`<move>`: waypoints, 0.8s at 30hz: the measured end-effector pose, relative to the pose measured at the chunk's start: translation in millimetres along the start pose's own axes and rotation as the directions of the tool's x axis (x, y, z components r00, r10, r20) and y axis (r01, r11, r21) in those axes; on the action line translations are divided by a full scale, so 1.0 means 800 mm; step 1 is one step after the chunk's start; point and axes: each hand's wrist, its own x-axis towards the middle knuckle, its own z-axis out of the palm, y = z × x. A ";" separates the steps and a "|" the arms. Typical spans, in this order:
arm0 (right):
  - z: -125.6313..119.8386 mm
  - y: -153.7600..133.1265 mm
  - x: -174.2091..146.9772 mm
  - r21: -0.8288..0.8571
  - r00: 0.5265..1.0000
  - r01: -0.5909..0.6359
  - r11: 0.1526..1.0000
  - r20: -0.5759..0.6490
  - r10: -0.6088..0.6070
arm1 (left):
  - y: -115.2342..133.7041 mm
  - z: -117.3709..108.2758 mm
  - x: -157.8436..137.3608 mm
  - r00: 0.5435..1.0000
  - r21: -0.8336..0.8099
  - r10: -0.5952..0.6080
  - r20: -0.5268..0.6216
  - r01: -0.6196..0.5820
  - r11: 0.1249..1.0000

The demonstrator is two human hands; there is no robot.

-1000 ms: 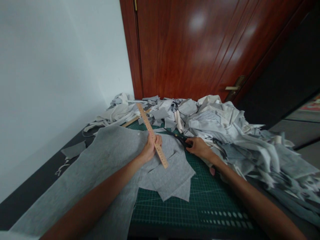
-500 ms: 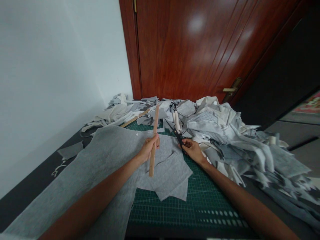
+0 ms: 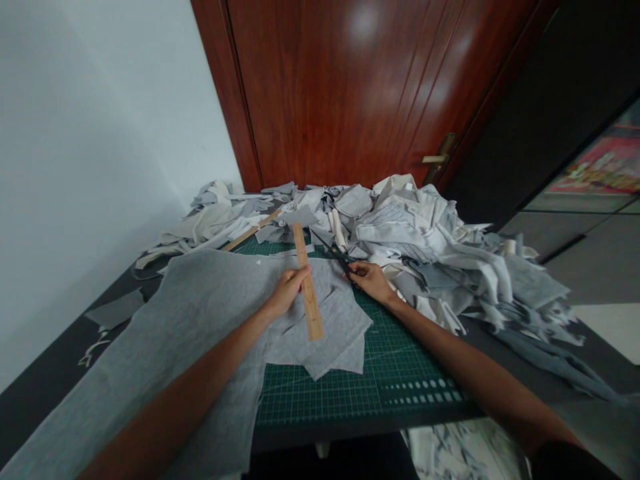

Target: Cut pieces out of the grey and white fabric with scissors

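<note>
My left hand (image 3: 289, 289) is closed around a wooden ruler (image 3: 311, 303), gripping it near the middle. The ruler is above grey fabric pieces (image 3: 340, 327), its broad face turned toward me. In my right hand (image 3: 369, 279) is a pair of black scissors (image 3: 333, 250), their blades pointing up and to the left; my fingers cover part of the handles. A large grey cloth (image 3: 210, 313) spreads under my left forearm, partly over a green cutting mat (image 3: 320, 400) with a printed grid.
Fabric scraps (image 3: 400, 227) are heaped along the back and right of the dark table (image 3: 100, 333). A second wooden strip (image 3: 250, 231) lies at the back left. Behind stand a white wall (image 3: 90, 133) and a reddish wooden door (image 3: 340, 100).
The ruler has turned in my left hand: its top now leans left and its broad face shows. My right hand still holds the scissors. The view has shifted to the right.
</note>
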 end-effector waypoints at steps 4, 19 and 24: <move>-0.001 -0.001 -0.001 0.014 1.000 -0.015 1.000 -0.006 0.015 | 0.004 0.000 0.000 0.999 0.037 0.030 0.045 -0.032 0.999; -0.002 -0.004 -0.001 0.090 0.998 -0.047 0.995 -0.041 0.051 | 0.007 0.003 -0.003 0.995 0.054 0.079 0.054 -0.082 0.995; -0.002 -0.001 0.000 0.120 0.996 -0.038 0.992 -0.071 0.047 | 0.002 0.005 -0.003 0.993 0.060 0.100 0.065 -0.104 0.993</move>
